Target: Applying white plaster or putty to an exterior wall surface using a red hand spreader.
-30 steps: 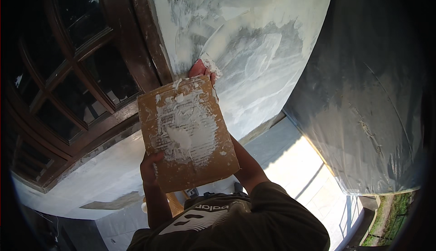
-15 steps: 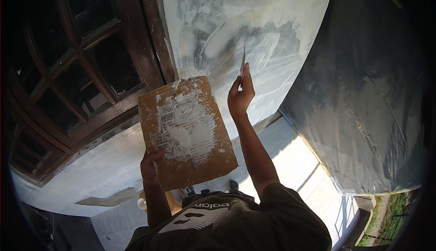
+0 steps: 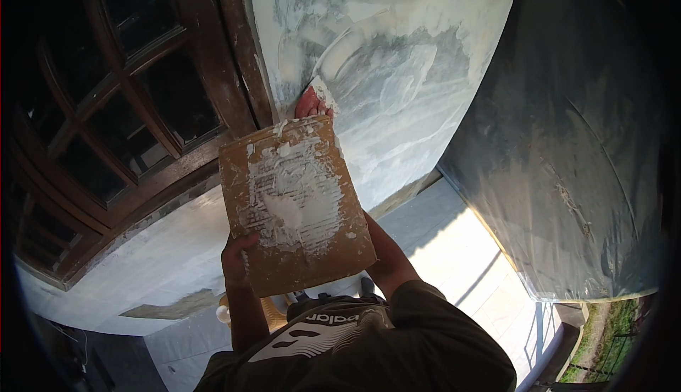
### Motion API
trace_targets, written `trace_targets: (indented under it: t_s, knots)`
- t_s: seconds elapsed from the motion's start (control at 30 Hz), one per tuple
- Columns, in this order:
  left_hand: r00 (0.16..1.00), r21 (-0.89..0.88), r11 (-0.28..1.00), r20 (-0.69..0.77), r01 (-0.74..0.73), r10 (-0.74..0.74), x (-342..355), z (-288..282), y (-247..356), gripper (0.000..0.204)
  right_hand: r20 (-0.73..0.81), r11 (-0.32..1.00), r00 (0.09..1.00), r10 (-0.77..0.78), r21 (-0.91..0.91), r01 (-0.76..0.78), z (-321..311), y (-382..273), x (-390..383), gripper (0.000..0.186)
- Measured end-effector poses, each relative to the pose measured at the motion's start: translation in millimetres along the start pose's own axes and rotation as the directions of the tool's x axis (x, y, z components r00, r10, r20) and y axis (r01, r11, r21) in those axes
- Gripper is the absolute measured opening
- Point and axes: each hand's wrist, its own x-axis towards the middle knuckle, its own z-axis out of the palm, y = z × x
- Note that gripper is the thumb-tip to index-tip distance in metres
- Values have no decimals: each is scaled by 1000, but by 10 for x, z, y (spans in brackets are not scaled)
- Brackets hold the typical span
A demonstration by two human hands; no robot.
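My left hand (image 3: 237,256) grips the left edge of a brown cardboard piece (image 3: 298,271), thumb on top. Wet white putty (image 3: 294,197) is smeared thickly over the cardboard's middle. Beyond the far edge of the board, a red putty spreader (image 3: 308,101) with white putty along its edge is against the wall (image 3: 397,122), close to the window frame. My right hand (image 3: 324,113) holds the spreader; only fingertips show, and the rest of the hand is hidden behind the cardboard. The wall carries uneven white and grey patches of putty.
A dark brown wooden window (image 3: 128,80) with glass panes stands at the left. Dark plastic sheeting (image 3: 553,144) hangs on the right. Pale floor tiles (image 3: 489,271), partly sunlit, lie below, and a wicker-like yellowish object (image 3: 272,312) is beside my body.
My right hand has moved left and behind the cardboard, bringing the spreader from open air to the wall by the window frame. The cardboard has barely shifted.
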Motion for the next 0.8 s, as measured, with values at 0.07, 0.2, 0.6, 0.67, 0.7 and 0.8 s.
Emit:
trace_targets:
  t_s: [0.07,0.2,0.6,0.67,0.7,0.8]
  knots:
    - [999,18,999,-41,29,-28,11,-25,3,53,11,995,999,32,96,-33,-123,27,-36,50]
    - [996,58,998,-94,18,-13,-40,-23,43,53,45,952,994,97,287,-105,-321,139,-25,54]
    - [996,3,1000,-91,18,-18,-39,7,14,53,-140,951,975,-174,-280,129,481,21,132,39]
    - [998,63,998,-69,-3,8,-29,11,80,52,-101,996,995,-25,-88,16,372,45,4,37]
    - [999,53,999,-54,7,-4,3,21,51,52,-79,999,996,33,-21,-35,216,113,-30,36]
    - [995,20,999,-102,25,-23,2,-50,21,51,38,944,974,226,240,-228,-62,-40,-213,33]
